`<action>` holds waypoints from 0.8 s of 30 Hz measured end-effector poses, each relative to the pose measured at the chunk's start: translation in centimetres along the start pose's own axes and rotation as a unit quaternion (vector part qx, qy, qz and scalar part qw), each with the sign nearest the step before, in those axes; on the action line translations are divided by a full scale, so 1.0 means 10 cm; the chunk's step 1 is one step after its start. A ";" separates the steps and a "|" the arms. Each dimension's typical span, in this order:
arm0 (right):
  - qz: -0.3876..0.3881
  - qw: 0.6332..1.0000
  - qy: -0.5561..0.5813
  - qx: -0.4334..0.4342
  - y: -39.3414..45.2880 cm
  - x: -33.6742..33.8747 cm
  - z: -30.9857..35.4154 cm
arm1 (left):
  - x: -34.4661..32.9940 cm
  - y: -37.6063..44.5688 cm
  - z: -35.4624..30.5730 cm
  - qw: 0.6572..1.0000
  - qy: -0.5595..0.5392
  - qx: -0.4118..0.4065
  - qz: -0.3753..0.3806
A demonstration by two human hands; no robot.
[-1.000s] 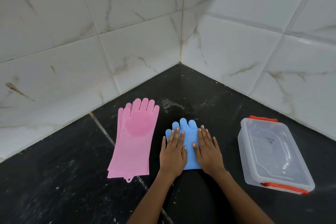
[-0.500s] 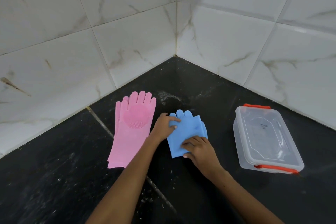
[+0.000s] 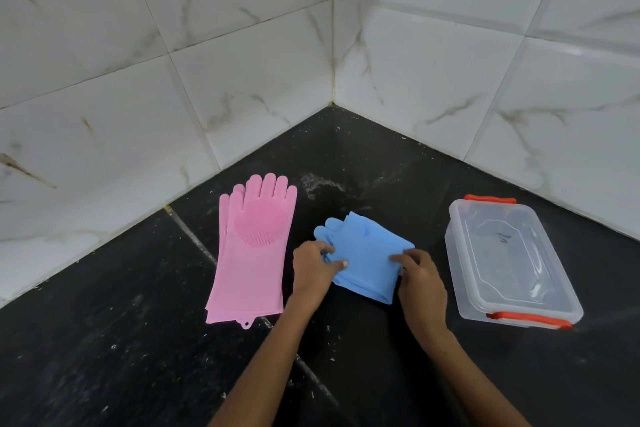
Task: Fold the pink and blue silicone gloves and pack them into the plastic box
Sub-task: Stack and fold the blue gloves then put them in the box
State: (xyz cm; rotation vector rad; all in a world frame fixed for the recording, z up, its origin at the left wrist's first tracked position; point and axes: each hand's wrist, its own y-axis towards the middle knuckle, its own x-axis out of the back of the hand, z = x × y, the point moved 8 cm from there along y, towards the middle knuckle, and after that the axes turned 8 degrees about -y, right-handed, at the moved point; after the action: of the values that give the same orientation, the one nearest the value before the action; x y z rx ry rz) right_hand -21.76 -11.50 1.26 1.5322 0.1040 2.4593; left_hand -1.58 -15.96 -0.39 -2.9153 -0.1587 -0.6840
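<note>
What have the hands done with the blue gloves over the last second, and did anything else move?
A second ago both hands lay flat on the blue gloves. Now the left hand pinches their left edge and the right hand grips their right side, and the folded bundle has turned askew, its fingers pointing up-left. The pink gloves lie flat as before, and the plastic box stays shut on the right.

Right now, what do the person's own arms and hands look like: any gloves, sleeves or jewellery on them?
Both are bare. The left hand and right hand wear no gloves, and no rings show on the fingers. Neither wrist carries a watch or bracelet, and no sleeve covers either forearm as far as the picture's lower edge. The nails are short and unpainted.
</note>
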 end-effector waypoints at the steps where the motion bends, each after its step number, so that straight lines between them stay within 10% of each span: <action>1: 0.001 0.999 0.028 -0.035 0.01 -0.04 -0.05 | -0.01 -0.05 0.02 1.000 -0.010 0.000 -0.005; 12: 0.051 0.972 0.145 -0.179 0.19 -0.21 -0.21 | -0.01 0.25 -0.03 0.988 0.005 0.012 0.156; 24: 0.110 0.993 -0.031 0.026 0.71 -0.44 0.15 | -0.03 -0.21 -0.02 0.994 0.100 0.048 -0.026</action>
State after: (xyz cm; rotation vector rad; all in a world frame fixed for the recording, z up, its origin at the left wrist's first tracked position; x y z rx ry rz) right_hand -19.77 -19.52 -0.60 1.7248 -0.0135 2.5890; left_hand -2.24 -13.94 -0.10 -2.7395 -0.2373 -0.9424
